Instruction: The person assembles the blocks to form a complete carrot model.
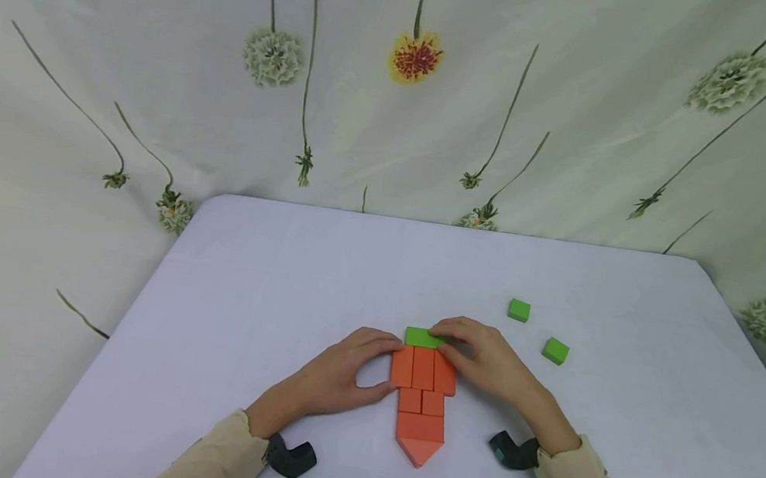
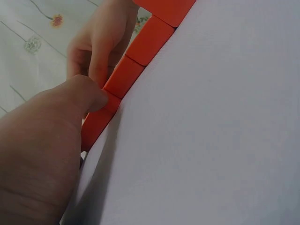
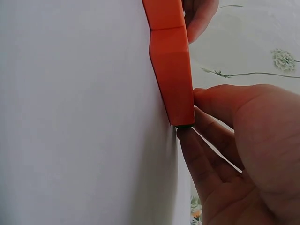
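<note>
Flat wooden blocks form a figure on the white table. At its top lies a green block; my right hand pinches its right end between thumb and fingers. Below stand three orange blocks side by side. My left hand spans the leftmost orange block, thumb at its lower corner and fingertips at its upper one. Two small orange squares, an orange bar and an orange triangle pointing toward me continue downward. The right wrist view shows the right thumb touching an orange block's edge.
Two loose green cubes, one farther back and one nearer, lie right of the figure. The white table reaches back to a flower-printed cloth. A dark wrist device is strapped at each sleeve.
</note>
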`<state>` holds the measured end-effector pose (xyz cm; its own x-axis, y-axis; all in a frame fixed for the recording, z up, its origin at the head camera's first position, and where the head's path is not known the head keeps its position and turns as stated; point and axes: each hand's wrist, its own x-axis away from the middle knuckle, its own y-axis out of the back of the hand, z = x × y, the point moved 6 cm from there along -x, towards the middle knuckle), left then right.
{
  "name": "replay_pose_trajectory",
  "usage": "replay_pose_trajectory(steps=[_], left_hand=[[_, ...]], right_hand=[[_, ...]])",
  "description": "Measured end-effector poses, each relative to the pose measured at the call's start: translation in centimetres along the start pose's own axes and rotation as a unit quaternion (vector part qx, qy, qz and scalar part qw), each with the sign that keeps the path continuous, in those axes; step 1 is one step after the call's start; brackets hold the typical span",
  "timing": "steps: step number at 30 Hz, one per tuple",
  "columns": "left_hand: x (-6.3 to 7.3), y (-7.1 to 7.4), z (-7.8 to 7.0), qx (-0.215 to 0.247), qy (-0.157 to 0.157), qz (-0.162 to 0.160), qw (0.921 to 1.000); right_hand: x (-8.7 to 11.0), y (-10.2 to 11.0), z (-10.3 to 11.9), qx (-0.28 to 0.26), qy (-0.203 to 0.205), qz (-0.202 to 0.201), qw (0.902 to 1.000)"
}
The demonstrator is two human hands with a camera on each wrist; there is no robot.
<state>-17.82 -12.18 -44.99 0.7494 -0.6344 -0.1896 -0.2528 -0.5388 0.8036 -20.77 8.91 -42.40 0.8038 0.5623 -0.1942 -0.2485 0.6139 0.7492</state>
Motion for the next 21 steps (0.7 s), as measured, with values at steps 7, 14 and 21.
replay_pose_trajectory(steps=[7,14,21], left_hand=[[0.1,0.0,-0.1,-0.001,0.002,-0.001,1.0000],[0.1,0.1,-0.1,0.001,0.003,0.000,1.0000],[0.0,0.1,-0.2,0.000,0.002,-0.001,1.0000]], right_hand=[[0.2,0.3,0.3,0.007,0.003,-0.003,1.0000],[0.6,1.0,0.3,0.005,0.011,-0.016,0.9998],[1.0,2.1,-0.5,0.012,-0.005,-0.042,0.9990]])
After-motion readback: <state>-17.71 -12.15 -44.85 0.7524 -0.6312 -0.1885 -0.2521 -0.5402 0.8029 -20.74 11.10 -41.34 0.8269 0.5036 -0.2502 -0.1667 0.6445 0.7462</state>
